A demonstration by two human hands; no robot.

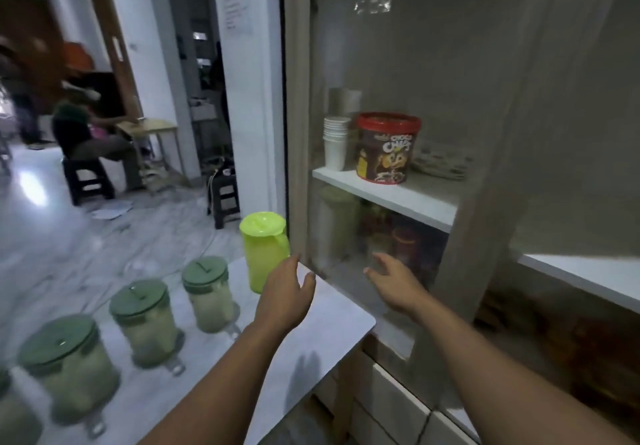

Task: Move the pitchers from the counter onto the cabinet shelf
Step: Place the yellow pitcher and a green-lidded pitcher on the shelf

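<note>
A lime green pitcher (264, 248) stands at the far end of the white counter (325, 316), next to the cabinet. Three clear pitchers with dark green lids stand in a row along the counter's left edge: one far (207, 294), one in the middle (147, 321) and one near (71, 366). A fourth shows at the bottom left corner. My left hand (287, 294) hovers open just right of the lime pitcher, close to it. My right hand (393, 280) is open against the glass cabinet door (398, 63). Behind the glass runs a white shelf (388, 195).
On the shelf stand a stack of white paper cups (335, 143), a red-lidded Choco Chips tub (388, 148) and plates (441, 164). Jars show dimly below the shelf. A person sits on a stool (86, 177) at the far left. White drawers (391, 406) lie below the cabinet.
</note>
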